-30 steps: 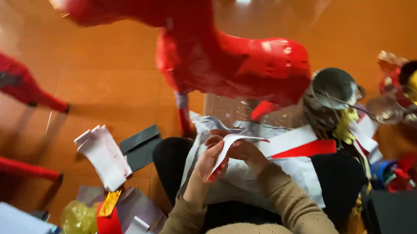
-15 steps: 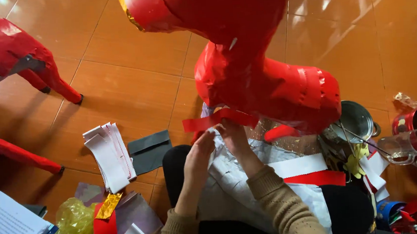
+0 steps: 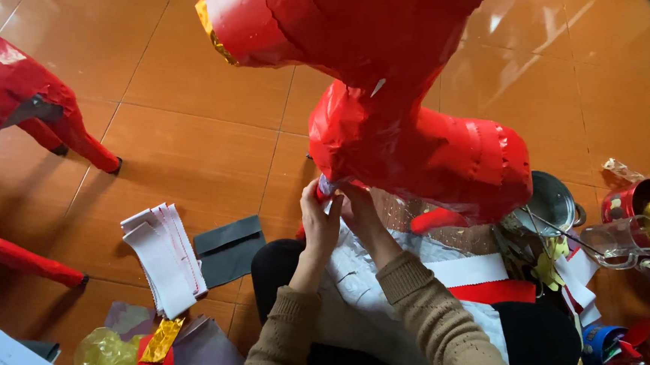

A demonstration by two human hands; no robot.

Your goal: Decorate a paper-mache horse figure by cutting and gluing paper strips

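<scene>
A large red paper horse figure stands on the tiled floor in front of me, its head with a gold trim at the top. My left hand and my right hand are both raised to its chest, pressing a small strip of paper against the red surface. White and red paper strips lie across my lap.
A stack of white paper strips and a dark sheet lie left of my knee. Another red figure stands at the far left. A metal bowl, red tin and glass cup sit at right.
My hands moved from my lap, where they held a white and red paper strip, up to the horse's chest. The view shifted so the horse fills more of the frame.
</scene>
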